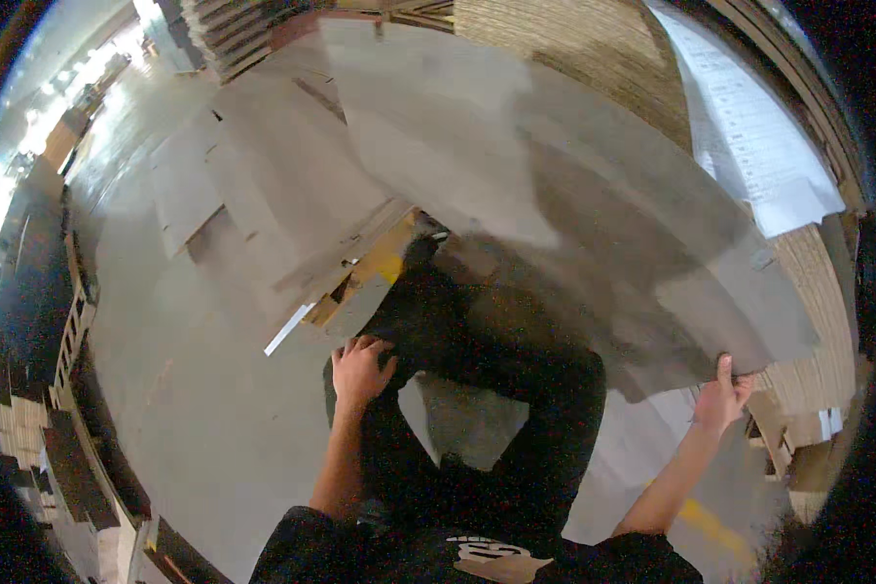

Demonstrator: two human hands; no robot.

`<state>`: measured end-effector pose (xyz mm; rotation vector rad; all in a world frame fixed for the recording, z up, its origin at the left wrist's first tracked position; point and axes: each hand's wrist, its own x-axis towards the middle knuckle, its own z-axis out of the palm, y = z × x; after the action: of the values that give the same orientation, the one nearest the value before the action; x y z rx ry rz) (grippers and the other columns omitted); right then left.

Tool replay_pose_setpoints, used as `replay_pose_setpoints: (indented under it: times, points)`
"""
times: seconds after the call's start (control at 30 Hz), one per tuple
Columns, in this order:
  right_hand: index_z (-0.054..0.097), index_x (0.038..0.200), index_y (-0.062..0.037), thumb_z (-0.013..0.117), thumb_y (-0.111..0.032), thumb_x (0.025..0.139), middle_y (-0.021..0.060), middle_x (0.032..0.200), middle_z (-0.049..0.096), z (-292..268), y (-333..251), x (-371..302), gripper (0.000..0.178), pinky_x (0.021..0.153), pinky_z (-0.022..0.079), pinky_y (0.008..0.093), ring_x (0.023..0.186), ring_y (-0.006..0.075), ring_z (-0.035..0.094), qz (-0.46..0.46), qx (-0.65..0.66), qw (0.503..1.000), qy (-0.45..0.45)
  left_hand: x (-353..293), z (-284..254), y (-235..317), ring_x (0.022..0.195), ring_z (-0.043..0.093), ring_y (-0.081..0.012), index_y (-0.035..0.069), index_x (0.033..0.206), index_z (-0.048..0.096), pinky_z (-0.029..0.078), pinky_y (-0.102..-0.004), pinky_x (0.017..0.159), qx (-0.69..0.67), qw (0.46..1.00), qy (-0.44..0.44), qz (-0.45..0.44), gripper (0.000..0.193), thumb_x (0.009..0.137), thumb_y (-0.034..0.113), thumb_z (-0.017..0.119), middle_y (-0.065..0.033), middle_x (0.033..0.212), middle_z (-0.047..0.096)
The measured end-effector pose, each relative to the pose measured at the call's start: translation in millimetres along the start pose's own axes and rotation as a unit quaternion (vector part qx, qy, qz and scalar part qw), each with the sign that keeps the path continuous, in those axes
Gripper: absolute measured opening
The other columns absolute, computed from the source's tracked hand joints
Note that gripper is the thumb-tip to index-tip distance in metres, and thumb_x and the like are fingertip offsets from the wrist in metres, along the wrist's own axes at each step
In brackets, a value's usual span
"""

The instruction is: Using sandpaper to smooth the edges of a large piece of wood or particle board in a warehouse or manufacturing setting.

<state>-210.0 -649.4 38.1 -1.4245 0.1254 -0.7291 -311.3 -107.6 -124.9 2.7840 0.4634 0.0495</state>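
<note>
My right hand [723, 397] grips the near right edge of a large grey-brown sheet [642, 195], which looks like cardboard, with the thumb on top and the fingers underneath. The sheet spreads ahead of my bent legs and carries a dark shadow. My left hand [361, 372] rests on my left knee [346, 399], its fingers laid over the dark trouser cloth and holding nothing. Just beyond that hand lies a wooden piece with a yellow mark [389, 265], and a narrow white strip [288, 329] sticks out near its end.
Stacked corrugated board [584, 44] stands at the far side and curves round to the right. A printed white paper [754, 146] hangs over it. More flat sheets [273, 146] lie on the floor ahead left. Pallets and stacked boards [78, 467] line the left.
</note>
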Motion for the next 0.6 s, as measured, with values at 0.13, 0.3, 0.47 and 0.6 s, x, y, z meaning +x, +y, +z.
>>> replay_pose_setpoints:
  times: [0.13,0.3,0.47,0.6]
  points:
    - [0.064,0.113,-0.0116,0.081,-0.003,0.086,0.0025,0.107,0.069,-46.5,25.8,3.1,0.033,0.084,0.05,0.0326,0.095,0.0178,0.063,0.016,-0.008,1.0,0.018,2.9,-2.4,7.1,0.127,0.056,-0.0255,0.025,0.114,0.075,0.04,-0.0508,0.106,0.04,0.999,-0.031,-0.006,0.03,0.089,0.039,0.07,-0.0014,0.127,0.068]
    - [0.06,0.129,-0.0073,0.076,-0.001,0.09,0.0033,0.123,0.066,-100.9,62.2,-1.2,0.042,0.101,0.044,0.0373,0.113,0.0188,0.06,0.097,0.011,0.99,0.098,5.6,-2.2,12.9,0.127,0.056,-0.026,0.025,0.113,0.075,0.041,-0.0509,0.105,0.064,0.996,-0.067,0.007,0.029,0.089,0.039,0.07,-0.0007,0.128,0.068]
    - [0.064,0.125,-0.0067,0.08,0.0,0.085,0.0037,0.123,0.067,-61.3,26.6,-9.8,0.044,0.099,0.044,0.0353,0.112,0.0191,0.061,0.132,-0.05,0.983,0.114,8.9,-1.6,18.4,0.124,0.058,-0.0286,0.024,0.113,0.075,0.042,-0.0529,0.103,0.023,0.998,-0.062,0.009,0.028,0.089,0.036,0.07,-0.0033,0.126,0.068]
    - [0.071,0.099,-0.0074,0.082,-0.005,0.084,-0.0014,0.092,0.071,-46.3,23.0,-4.9,0.019,0.079,0.049,0.0351,0.085,0.0171,0.064,0.067,0.05,0.994,0.068,5.5,15.6,-4.0,0.123,0.058,-0.0302,0.022,0.115,0.075,0.043,-0.0535,0.102,-0.019,0.997,-0.077,0.016,0.031,0.087,0.035,0.071,-0.0049,0.126,0.068]
